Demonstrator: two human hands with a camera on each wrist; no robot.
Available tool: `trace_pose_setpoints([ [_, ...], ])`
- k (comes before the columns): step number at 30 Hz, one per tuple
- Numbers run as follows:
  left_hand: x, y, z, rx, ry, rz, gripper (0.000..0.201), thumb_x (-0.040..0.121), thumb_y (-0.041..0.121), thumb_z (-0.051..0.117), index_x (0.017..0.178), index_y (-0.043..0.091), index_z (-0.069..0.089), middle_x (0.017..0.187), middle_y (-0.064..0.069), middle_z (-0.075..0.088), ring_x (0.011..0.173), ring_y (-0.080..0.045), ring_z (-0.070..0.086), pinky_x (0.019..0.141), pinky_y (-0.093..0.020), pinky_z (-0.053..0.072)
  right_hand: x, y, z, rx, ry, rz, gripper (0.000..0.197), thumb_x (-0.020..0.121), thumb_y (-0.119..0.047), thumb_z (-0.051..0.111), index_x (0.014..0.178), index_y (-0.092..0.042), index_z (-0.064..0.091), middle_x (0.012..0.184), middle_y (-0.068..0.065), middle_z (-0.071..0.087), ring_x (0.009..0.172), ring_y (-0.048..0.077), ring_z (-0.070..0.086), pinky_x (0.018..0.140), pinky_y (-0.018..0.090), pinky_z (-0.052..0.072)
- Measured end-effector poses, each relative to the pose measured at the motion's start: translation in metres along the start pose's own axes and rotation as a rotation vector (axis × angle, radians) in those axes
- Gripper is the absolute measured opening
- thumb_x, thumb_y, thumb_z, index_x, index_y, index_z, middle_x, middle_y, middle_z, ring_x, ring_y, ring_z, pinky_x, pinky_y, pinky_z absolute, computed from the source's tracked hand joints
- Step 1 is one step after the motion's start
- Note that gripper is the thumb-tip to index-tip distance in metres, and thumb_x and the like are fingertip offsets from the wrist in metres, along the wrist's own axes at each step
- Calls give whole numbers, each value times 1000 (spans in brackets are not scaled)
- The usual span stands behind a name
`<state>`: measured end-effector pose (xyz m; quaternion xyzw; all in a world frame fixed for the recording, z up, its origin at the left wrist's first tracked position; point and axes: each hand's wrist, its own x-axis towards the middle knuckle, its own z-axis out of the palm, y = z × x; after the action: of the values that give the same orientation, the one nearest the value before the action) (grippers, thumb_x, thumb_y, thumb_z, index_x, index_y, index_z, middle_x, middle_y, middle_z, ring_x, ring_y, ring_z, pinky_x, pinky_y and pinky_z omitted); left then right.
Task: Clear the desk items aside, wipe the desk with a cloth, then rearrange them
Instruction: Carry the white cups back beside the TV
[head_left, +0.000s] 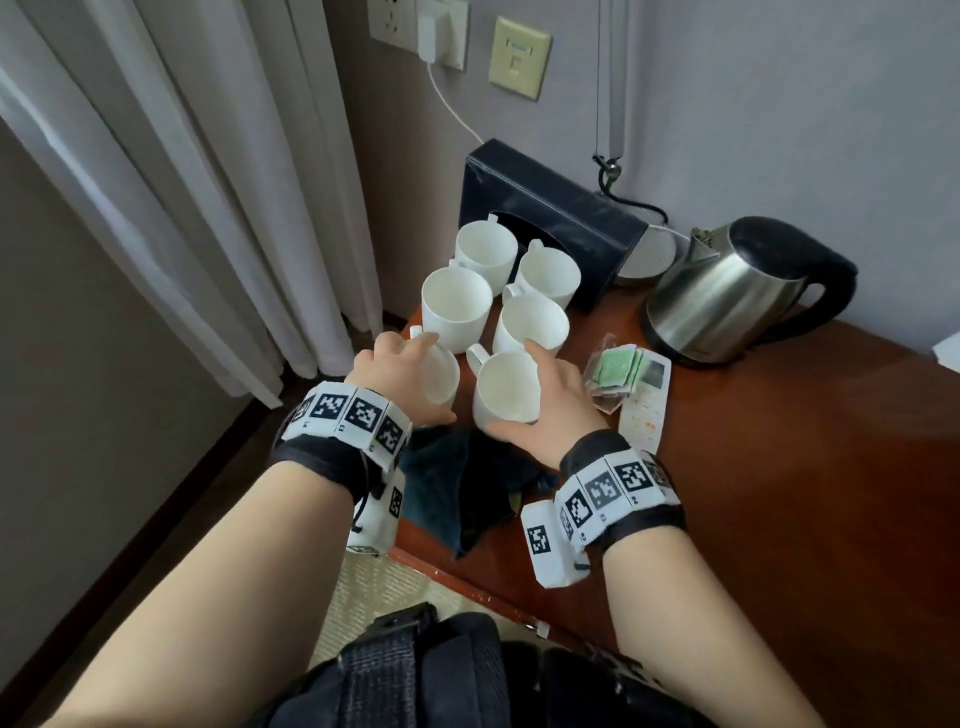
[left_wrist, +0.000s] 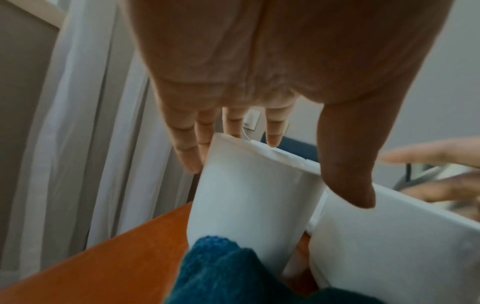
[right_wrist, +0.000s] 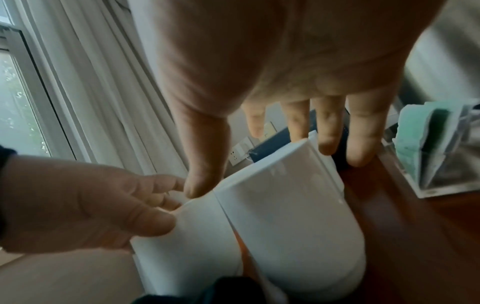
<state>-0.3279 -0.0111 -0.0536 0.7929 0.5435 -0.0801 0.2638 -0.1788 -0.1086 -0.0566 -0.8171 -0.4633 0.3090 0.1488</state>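
Six white mugs stand grouped on the reddish wooden desk (head_left: 779, 493). My left hand (head_left: 440, 376) grips the near left mug (head_left: 439, 397) by the desk's left edge, fingers on its far side, thumb on its near side. In the left wrist view this mug (left_wrist: 249, 205) sits between fingers and thumb. My right hand (head_left: 511, 387) wraps the near right mug (head_left: 506, 402), which the right wrist view shows upright (right_wrist: 291, 216) and touching its neighbour (right_wrist: 192, 246). A dark teal cloth (head_left: 457, 483) lies crumpled just in front of both mugs.
Several more mugs (head_left: 457, 306) stand behind, against a dark tissue box (head_left: 561, 223). A steel kettle (head_left: 727, 301) is at the back right. Tea bags (head_left: 613, 374) lie on a white remote (head_left: 647, 410) right of my right hand. White curtains (head_left: 208, 208) hang left.
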Motion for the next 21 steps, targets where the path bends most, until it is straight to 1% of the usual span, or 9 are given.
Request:
trace_pose_setpoints([
  [4, 8, 3, -2, 70, -56, 22, 96, 72, 48, 74, 146, 37, 13, 144, -5, 25, 132, -31, 31, 105, -42, 34, 9, -1, 13, 48, 24, 34, 107, 71, -36, 77, 147, -36, 1, 148, 4, 15, 138, 27, 24, 111, 38, 29],
  [6, 10, 3, -4, 93, -71, 46, 92, 73, 45, 74, 145, 37, 17, 141, -5, 28, 130, -30, 34, 101, -41, 38, 11, -1, 19, 71, 50, 44, 104, 72, -35, 75, 147, -36, 3, 147, 4, 16, 137, 27, 27, 110, 38, 32],
  [8, 13, 0, -7, 97, -71, 80, 85, 75, 39, 72, 142, 37, 21, 137, -5, 31, 126, -28, 38, 96, -39, 41, 11, -3, 22, 103, 105, 51, 100, 73, -37, 74, 146, -36, 6, 145, 5, 21, 134, 27, 32, 108, 38, 34],
  [10, 14, -2, -8, 96, -69, 98, 81, 75, 34, 70, 140, 37, 24, 134, -3, 33, 123, -27, 40, 92, -38, 43, 8, -4, 22, 130, 157, 51, 101, 71, -36, 75, 147, -33, 8, 144, 7, 26, 133, 27, 34, 107, 37, 34],
  [14, 9, 1, -14, 117, -56, 119, 77, 74, 31, 69, 139, 37, 26, 132, -3, 33, 121, -27, 40, 89, -38, 44, -5, -2, 12, 194, 228, 38, 98, 71, -31, 75, 147, -30, 13, 144, 5, 29, 133, 23, 33, 106, 33, 32],
  [16, 3, 6, -18, 124, -48, 130, 77, 74, 30, 69, 139, 37, 28, 132, -3, 33, 120, -27, 40, 84, -36, 43, -14, 1, 3, 221, 266, 30, 95, 71, -31, 75, 146, -31, 15, 144, 3, 29, 133, 21, 32, 106, 31, 31],
  [18, -3, 14, -22, 132, -27, 141, 76, 74, 30, 67, 139, 37, 29, 131, -3, 34, 118, -26, 42, 81, -35, 42, -24, 6, -6, 239, 292, 19, 95, 71, -31, 74, 145, -32, 16, 146, 2, 28, 134, 21, 30, 106, 32, 31],
  [21, -17, 32, -24, 139, 17, 161, 76, 74, 30, 68, 139, 39, 29, 131, -2, 35, 117, -26, 43, 81, -33, 42, -42, 22, -20, 269, 326, 18, 98, 70, -31, 77, 146, -32, 15, 149, 0, 25, 136, 20, 29, 108, 34, 30],
])
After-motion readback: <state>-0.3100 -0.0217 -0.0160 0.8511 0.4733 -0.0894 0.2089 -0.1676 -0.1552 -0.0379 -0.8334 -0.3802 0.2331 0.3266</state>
